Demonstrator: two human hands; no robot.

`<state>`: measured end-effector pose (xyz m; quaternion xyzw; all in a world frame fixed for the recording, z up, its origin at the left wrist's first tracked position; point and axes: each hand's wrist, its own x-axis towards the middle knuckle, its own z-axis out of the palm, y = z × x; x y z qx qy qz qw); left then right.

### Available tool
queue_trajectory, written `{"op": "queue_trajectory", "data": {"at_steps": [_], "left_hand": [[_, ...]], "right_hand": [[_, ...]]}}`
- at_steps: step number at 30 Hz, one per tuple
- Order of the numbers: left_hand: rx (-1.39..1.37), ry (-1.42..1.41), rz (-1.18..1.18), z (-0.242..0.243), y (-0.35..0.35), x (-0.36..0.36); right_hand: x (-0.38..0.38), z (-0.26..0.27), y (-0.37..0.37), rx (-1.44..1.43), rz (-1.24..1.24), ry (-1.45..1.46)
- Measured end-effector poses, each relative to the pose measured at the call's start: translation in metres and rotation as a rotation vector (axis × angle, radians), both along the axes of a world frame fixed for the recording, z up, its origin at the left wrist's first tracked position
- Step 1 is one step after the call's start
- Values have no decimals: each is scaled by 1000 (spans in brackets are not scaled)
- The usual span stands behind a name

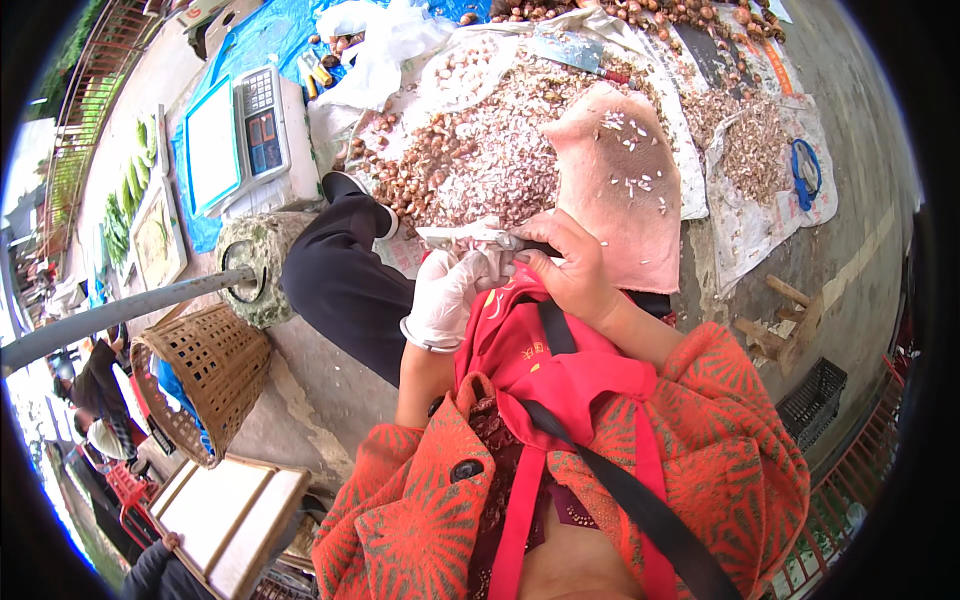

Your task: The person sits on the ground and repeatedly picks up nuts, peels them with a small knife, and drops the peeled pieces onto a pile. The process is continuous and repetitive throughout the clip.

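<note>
My left hand (450, 292), in a white disposable glove, holds a small pale piece whose kind is hidden by the fingers. Bare, my right hand (568, 262) grips the handle of a small knife (450, 234), its light blade pointing left over the gloved fingers. Both hands meet above the red apron (517, 330) on my lap. Just beyond them spreads a heap of pale peeled pieces and peelings (502, 161), with brown unpeeled bulbs (420, 172) on its left side. A pink cloth (615, 202) scattered with white slivers lies right of the heap.
A digital scale (259, 139) stands at the left, above a stone block (274, 262) holding a metal pole. A woven basket (225, 367) lies lower left. A cleaver (570, 54) rests on the heap's far side. A wooden stool (795, 330) and black crate (814, 401) are at right.
</note>
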<state>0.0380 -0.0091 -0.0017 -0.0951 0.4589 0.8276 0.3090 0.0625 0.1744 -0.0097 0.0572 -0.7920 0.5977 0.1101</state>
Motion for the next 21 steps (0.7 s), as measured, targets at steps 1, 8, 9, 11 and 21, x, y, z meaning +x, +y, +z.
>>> {"op": "queue_trajectory", "data": {"at_steps": [1,8,9,11,21], "left_hand": [[19,19,-1,2,1,0],[-2,-8,7,-11,-5,2],[1,-20,15,-6,-2,1],[-28,-65,41,3,2,0],[-228,59,63,6,6,1]], "right_hand": [[1,-1,-1,2,18,-5],[-4,-3,-3,86,-2,47],[-4,-6,0,111,-18,64],[-3,-18,3,72,-64,21],[-5,-18,9,88,-63,-119]]}}
